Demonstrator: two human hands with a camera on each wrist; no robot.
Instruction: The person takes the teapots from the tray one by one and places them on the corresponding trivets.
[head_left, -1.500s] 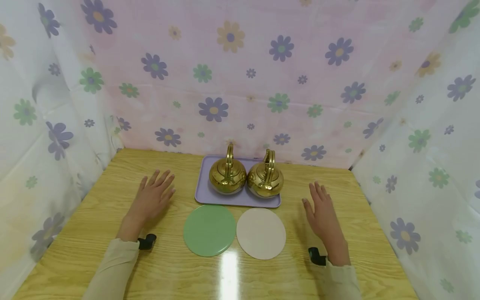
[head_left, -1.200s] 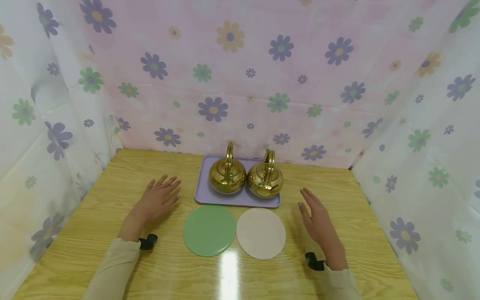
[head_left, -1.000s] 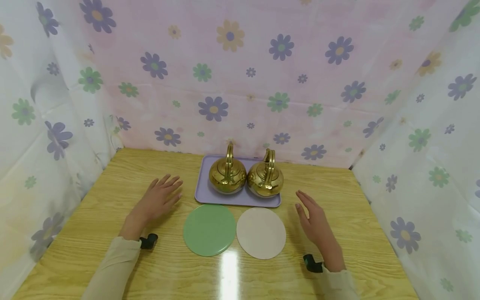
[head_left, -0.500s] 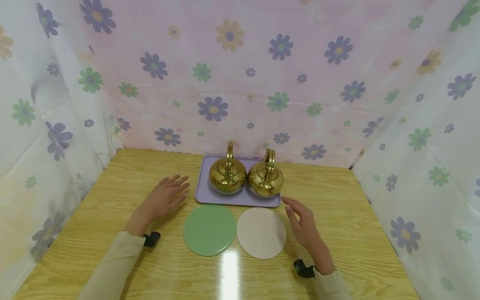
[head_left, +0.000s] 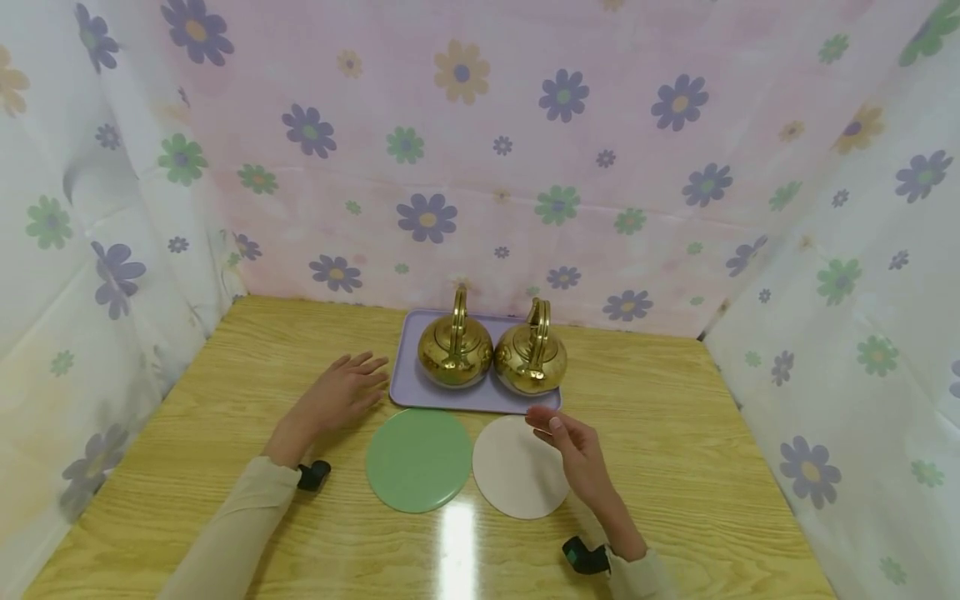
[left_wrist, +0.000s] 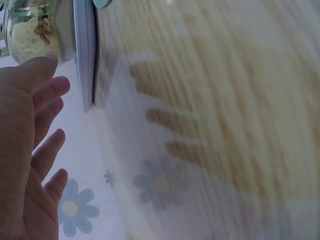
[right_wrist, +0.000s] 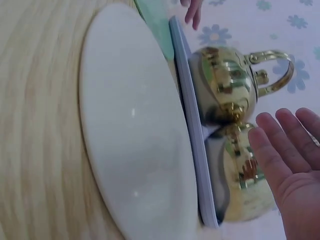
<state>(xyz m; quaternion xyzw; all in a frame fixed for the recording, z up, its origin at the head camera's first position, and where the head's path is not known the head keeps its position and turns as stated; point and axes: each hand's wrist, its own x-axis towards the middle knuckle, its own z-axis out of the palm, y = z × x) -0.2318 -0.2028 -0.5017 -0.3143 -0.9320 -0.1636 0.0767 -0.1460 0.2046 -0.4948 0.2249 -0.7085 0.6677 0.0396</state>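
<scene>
Two shiny gold teapots with arched handles stand side by side on a lilac tray (head_left: 405, 379): the left teapot (head_left: 453, 354) and the right teapot (head_left: 528, 362). In front of the tray lie a round green plate (head_left: 418, 460) and a round pale pink plate (head_left: 513, 475). My left hand (head_left: 341, 396) hovers just left of the tray with fingers spread, holding nothing; the left wrist view shows its reflection in the tabletop. My right hand (head_left: 577, 450) is held over the pink plate's right side, fingers extended and empty, its fingertips near the tray's front right corner.
A glossy wood-grain table (head_left: 660, 500) carries everything. Flowered cloth (head_left: 480, 167) hangs behind it and along both sides. A bright light reflection (head_left: 458, 554) falls on the table in front of the plates.
My right hand has moved left from the table's right side to over the pink plate. My left hand has moved right, closer to the tray. Teapots, tray and plates have stayed put.
</scene>
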